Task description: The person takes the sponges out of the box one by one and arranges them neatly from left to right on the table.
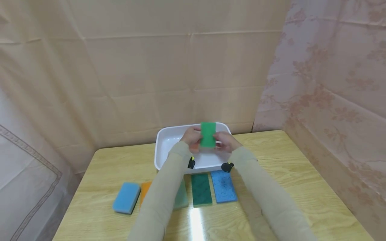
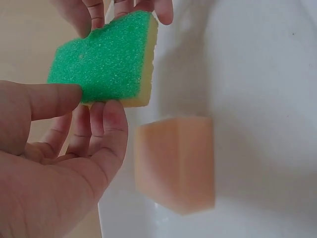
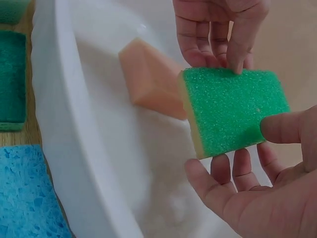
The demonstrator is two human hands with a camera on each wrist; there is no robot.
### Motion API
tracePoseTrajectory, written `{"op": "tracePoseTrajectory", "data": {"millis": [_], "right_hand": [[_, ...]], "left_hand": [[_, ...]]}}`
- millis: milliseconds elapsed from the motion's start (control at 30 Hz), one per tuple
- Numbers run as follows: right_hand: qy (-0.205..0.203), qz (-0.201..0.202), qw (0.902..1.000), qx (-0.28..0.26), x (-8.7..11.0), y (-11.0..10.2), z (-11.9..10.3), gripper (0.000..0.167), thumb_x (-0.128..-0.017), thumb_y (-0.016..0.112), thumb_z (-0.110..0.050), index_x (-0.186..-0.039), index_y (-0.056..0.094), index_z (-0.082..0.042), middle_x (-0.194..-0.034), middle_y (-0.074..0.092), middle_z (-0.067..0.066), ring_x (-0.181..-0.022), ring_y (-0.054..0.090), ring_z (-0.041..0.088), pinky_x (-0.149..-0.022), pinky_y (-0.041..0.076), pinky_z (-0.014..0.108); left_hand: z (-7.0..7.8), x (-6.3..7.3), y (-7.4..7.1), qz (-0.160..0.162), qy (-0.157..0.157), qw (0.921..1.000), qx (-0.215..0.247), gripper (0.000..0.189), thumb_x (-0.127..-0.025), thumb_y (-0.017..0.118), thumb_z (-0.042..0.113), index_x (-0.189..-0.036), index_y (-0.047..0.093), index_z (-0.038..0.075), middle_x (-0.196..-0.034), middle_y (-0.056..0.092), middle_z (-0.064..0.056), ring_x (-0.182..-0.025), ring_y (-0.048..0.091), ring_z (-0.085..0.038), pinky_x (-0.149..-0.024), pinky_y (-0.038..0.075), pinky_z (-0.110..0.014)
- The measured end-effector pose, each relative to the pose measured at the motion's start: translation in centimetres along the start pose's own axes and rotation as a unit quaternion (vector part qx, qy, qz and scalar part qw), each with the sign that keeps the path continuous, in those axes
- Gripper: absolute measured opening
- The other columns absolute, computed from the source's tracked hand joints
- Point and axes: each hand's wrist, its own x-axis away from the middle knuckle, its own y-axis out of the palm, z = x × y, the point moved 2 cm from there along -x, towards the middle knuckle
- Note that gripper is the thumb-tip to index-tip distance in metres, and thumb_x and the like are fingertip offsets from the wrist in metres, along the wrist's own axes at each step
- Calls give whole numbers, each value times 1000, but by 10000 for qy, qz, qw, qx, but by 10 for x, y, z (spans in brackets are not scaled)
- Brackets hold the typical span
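Observation:
Between both hands, over the white basin (image 1: 161, 147), is a sponge (image 1: 208, 135) with a bright green face and a pale yellow layer behind it. My left hand (image 1: 191, 135) pinches one edge, thumb on the green face and fingers on the yellow side. On the opposite edge my right hand (image 1: 227, 141) pinches it the same way. A peach-orange sponge block (image 2: 173, 166) lies in the basin below, beside the held sponge in both wrist views.
On the wooden table in front of the basin lie a blue sponge (image 1: 126, 197), an orange one (image 1: 145, 190), a pale green one (image 1: 181, 197), a dark green one (image 1: 201, 189) and a speckled blue one (image 1: 223, 186). A beige curtain (image 1: 135, 83) hangs behind.

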Motion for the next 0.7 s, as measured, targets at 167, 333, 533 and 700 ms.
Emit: {"op": "tracePoseTrajectory", "data": {"millis": [167, 333, 533, 700], "right_hand": [[-107, -69, 9996, 237, 7, -1, -5, 42, -104, 44, -15, -142, 35, 0, -124, 49, 13, -104, 53, 28, -105, 43, 48], [-253, -38, 9990, 374, 16, 1, -11, 48, -104, 46, -15, -147, 30, -1, -130, 48, 17, -110, 53, 32, -103, 45, 48], [-483, 12, 9974, 543, 25, 1, -15, 45, -104, 47, -16, -145, 32, -2, -136, 47, 20, -113, 54, 35, -100, 48, 48], [-721, 53, 9940, 815, 30, -5, -18, 44, -105, 47, -18, -144, 33, -3, -138, 47, 22, -116, 54, 38, -101, 48, 50]], "left_hand": [[2, 1, 0, -59, -17, 9996, 265, 40, -90, 59, -4, -130, 53, -3, -119, 61, -21, -96, 64, -28, -92, 54, -41], [7, 10, -2, -18, 27, 9985, 554, 40, -91, 56, -6, -130, 50, -5, -120, 59, -24, -102, 65, -33, -93, 54, -42], [14, 20, -5, -13, 79, 9969, 777, 42, -89, 55, -7, -131, 51, -3, -118, 60, -23, -96, 65, -28, -89, 56, -39], [20, 19, -4, -79, 130, 9966, 806, 43, -88, 56, -6, -131, 52, -2, -118, 61, -21, -92, 64, -25, -84, 57, -35]]}}
